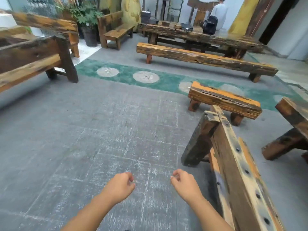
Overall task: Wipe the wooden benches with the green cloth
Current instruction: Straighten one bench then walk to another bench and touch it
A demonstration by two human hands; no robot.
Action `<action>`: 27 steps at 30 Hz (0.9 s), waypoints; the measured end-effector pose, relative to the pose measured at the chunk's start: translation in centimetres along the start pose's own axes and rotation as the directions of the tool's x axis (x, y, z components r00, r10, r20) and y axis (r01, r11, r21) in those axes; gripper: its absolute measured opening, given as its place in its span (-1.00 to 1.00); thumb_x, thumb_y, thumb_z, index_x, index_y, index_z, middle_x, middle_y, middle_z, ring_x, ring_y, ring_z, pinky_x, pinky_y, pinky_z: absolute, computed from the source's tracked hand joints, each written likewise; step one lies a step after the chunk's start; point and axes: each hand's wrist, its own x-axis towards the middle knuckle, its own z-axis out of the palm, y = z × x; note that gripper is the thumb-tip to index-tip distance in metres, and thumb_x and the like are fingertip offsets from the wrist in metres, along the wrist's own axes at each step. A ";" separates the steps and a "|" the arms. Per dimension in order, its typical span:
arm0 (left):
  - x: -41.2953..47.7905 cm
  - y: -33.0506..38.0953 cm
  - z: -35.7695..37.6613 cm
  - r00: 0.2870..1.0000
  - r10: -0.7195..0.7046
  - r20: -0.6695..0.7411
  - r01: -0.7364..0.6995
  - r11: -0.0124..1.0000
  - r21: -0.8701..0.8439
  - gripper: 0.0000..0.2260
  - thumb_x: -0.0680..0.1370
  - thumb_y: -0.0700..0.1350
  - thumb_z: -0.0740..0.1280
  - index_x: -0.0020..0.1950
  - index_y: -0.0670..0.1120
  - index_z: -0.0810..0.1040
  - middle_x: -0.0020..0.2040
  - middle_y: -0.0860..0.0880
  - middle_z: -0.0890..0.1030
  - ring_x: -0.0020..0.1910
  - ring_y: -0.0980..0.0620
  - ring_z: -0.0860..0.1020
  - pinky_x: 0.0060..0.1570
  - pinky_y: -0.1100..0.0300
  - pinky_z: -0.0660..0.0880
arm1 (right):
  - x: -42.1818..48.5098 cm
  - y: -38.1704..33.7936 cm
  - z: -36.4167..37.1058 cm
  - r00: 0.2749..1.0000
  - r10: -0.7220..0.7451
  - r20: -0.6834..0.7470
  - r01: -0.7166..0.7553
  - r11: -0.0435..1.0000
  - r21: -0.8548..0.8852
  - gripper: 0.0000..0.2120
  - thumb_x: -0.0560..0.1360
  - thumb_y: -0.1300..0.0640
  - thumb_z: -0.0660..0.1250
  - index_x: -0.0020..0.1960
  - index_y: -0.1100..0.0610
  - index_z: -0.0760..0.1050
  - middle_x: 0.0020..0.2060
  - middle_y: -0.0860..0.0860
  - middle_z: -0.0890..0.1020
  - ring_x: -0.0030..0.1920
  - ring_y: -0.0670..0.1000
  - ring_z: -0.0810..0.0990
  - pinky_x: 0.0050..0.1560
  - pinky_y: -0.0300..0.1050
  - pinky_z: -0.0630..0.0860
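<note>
Several wooden benches stand around the room, none of them touched by either hand. The nearest, a high-backed bench (pixel 236 172) with dark bolt heads along its top rail, runs along the lower right, just beside the right forearm. Ahead of it lies a short low bench (pixel 225 100) with orange patches, partly over a green rug (pixel 168 80) that bears pale round discs. Farther back a long low bench (pixel 205 60) sits in front of a long rough counter (pixel 200 36), on which dark bags rest. Another backed bench (pixel 31 59) fills the left side, and a small one (pixel 116 32) stands at the rear beside a potted plant (pixel 86 19). At the far right edge part of another wooden piece (pixel 293 124) shows.

The green cloth appears nowhere in the view, so where it lies cannot be told.

Both arms reach forward over the grey floor (pixel 83 130). The left hand (pixel 120 185) has its fingers curled loosely inward and grips nothing. The right hand (pixel 182 181) is likewise loosely curled and empty, well apart from the left.

A person in a light top (pixel 220 12) stands at the back behind the counter.
</note>
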 end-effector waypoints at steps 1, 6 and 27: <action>1.7 0.0 -1.2 1.000 -0.002 0.005 0.002 1.000 0.002 -0.78 0.54 -0.01 0.25 0.15 -0.02 0.53 -0.07 0.04 0.63 -0.08 0.03 0.61 -0.08 0.15 0.51 | 1.7 -0.7 -0.6 1.000 0.006 -0.014 -0.005 1.000 0.012 -0.79 0.53 -0.06 0.25 0.10 -0.02 0.53 -0.28 -0.18 0.59 -0.18 -0.15 0.58 -0.08 -0.09 0.55; 11.8 2.4 -5.9 1.000 0.016 0.014 -0.016 1.000 0.018 -0.84 0.54 -0.04 0.26 0.09 0.00 0.53 -0.15 0.09 0.62 -0.16 0.10 0.58 -0.19 0.17 0.48 | 10.3 -2.6 -3.3 0.998 0.041 -0.055 -0.037 0.996 0.084 -0.81 0.53 -0.05 0.26 0.10 -0.05 0.51 -0.31 -0.20 0.58 -0.24 -0.24 0.54 -0.19 -0.14 0.48; 65.5 22.2 -21.6 0.996 0.083 -0.044 -0.077 0.990 0.116 -0.75 0.57 -0.04 0.23 0.20 -0.06 0.54 0.11 -0.02 0.62 0.06 0.01 0.58 0.00 0.18 0.46 | 64.7 -8.4 -22.5 0.996 0.016 0.088 -0.013 0.999 -0.040 -0.69 0.55 0.04 0.25 0.26 0.09 0.48 -0.23 -0.08 0.61 -0.21 -0.05 0.58 -0.18 -0.10 0.48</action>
